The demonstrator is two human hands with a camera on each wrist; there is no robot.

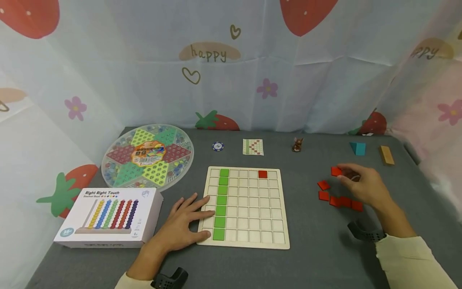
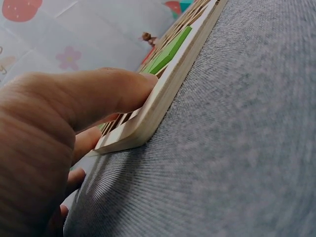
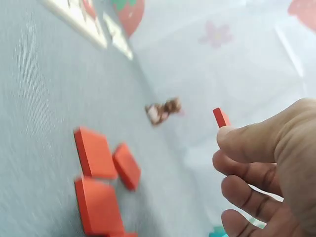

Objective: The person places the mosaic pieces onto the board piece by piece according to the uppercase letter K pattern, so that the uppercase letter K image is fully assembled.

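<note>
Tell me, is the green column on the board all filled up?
Full. Green tiles fill every square of the second column of the wooden board, top to bottom.

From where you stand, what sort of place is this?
Probably a small tabletop play or recording booth. A grey felt-covered table is hemmed in by a white strawberry-print curtain, and toys lie on it: a wooden grid board, a round Chinese checkers set and loose red square tiles.

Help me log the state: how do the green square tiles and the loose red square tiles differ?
The green square tiles fill one board column in a neat line; the loose red square tiles lie scattered on the grey cloth, one pinched by the right hand. Both look the same size.
</note>
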